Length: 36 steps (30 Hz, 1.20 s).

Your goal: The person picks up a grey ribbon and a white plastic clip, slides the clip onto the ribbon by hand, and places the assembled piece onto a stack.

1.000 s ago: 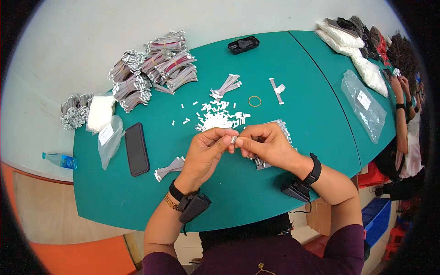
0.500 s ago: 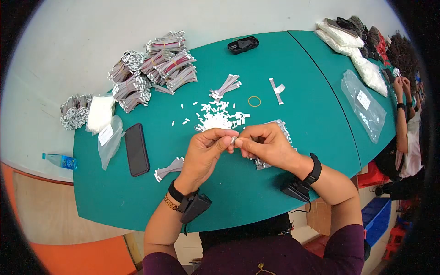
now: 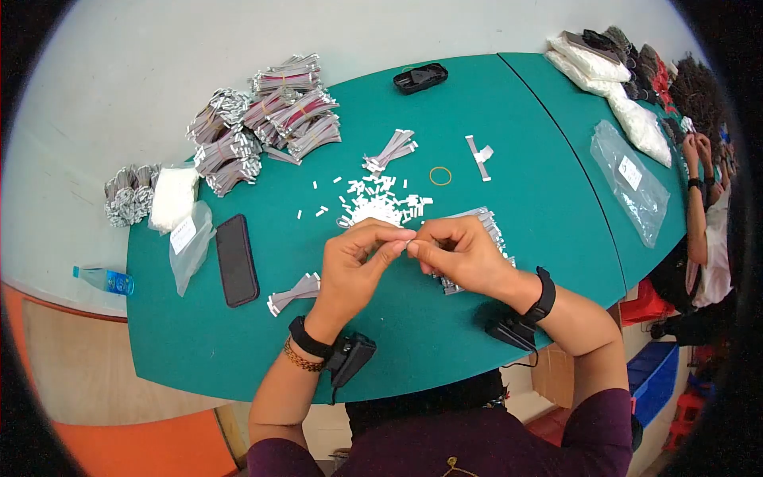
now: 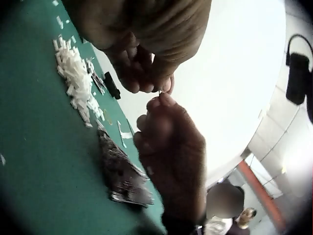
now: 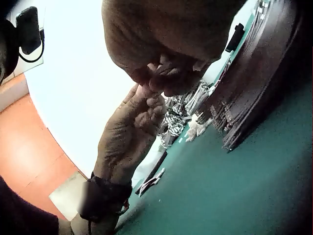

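Note:
In the head view, my left hand [image 3: 354, 262] and right hand [image 3: 465, 254] meet fingertip to fingertip over the table. Both pinch one small whitish piece [image 4: 160, 91] between thumb and forefinger; the fingertips hide most of it. Just beyond the hands lies a loose heap of small white plastic pieces [image 3: 373, 211]. Under my right hand is a stack of grey flat ribbon cables [image 3: 485, 226] with white ends, partly covered by that hand. A few more ribbon cables [image 3: 294, 294] rest beside my left wrist, and a small crossed bunch [image 3: 391, 151] lies behind the heap.
Banded cable bundles [image 3: 294, 107] are piled at the back left of the green table [image 3: 381, 342]. A phone [image 3: 238, 260], a plastic bag [image 3: 189, 238], a rubber band [image 3: 440, 176], a single cable [image 3: 480, 158] and a black case [image 3: 420, 78] lie around. Another person's arms [image 3: 695, 199] show at right.
My left hand has turned at the wrist, and its fingertips have shifted slightly right over the small piece, covering more of it. The right hand has stayed almost in place.

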### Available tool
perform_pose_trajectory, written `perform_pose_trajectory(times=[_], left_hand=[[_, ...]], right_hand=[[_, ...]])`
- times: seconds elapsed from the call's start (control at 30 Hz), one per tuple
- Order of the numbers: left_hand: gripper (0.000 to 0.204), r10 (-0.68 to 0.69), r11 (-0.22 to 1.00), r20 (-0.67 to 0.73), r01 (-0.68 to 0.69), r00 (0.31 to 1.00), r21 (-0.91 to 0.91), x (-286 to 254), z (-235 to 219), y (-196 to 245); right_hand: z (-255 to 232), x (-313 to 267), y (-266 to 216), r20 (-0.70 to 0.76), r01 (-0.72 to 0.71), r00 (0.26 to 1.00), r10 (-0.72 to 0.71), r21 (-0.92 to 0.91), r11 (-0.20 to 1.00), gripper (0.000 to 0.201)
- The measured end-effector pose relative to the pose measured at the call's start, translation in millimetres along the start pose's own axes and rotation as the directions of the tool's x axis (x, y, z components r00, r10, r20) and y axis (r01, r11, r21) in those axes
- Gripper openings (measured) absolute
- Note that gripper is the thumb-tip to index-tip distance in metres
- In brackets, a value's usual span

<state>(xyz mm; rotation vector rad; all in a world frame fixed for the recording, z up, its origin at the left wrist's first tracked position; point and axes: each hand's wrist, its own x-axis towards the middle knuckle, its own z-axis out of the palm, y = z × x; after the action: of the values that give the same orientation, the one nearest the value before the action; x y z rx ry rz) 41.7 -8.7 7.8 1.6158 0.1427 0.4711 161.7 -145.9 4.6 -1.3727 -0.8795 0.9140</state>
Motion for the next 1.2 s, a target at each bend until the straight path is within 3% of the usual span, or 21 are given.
perform_pose_trajectory(times=[0.03, 0.23, 0.33, 0.53, 0.93, 1.03, 1.13, 1.2], left_hand=[[0.015, 0.028, 0.998, -0.013, -0.027, 1.000, 0.061, 0, 1, 0], [0.022, -0.111, 0.986, 0.003, 0.111, 0.994, -0.127, 0, 0, -4], [0.026, -0.114, 0.977, -0.010, 0.110, 0.993, -0.181, 4, 0, -7], [0.030, -0.212, 0.977, 0.173, 0.211, 0.962, 0.024, 3, -12, -7], [0.029, -0.101, 0.986, 0.112, 0.084, 0.989, 0.143, -1, -2, -3], [0.030, -0.103, 0.988, 0.087, 0.091, 0.991, 0.126, -2, 1, -5], [0.030, -0.094, 0.989, 0.093, 0.082, 0.991, 0.125, -2, 0, -10], [0.030, -0.080, 0.990, 0.091, 0.068, 0.993, 0.120, -2, 1, -8]], right_hand=[[0, 0, 1, -0.010, 0.008, 1.000, -0.008, -0.022, 1.000, 0.020], [-1, 2, -5, 0.025, -0.025, 0.999, 0.023, 0.062, 0.998, 0.020], [-3, 3, -5, 0.017, -0.033, 0.999, 0.033, 0.031, 0.999, 0.020], [-4, 5, 2, 0.087, -0.009, 0.996, 0.004, 0.067, 0.998, 0.017], [-2, 1, -5, 0.143, -0.146, 0.980, 0.134, 0.070, 0.987, 0.016], [0, -1, -7, 0.118, -0.125, 0.986, 0.115, 0.081, 0.989, 0.019], [4, -4, -9, 0.065, -0.005, 0.998, 0.004, 0.007, 1.000, 0.019], [4, -5, -15, 0.062, -0.052, 0.997, 0.052, -0.007, 0.999, 0.019]])
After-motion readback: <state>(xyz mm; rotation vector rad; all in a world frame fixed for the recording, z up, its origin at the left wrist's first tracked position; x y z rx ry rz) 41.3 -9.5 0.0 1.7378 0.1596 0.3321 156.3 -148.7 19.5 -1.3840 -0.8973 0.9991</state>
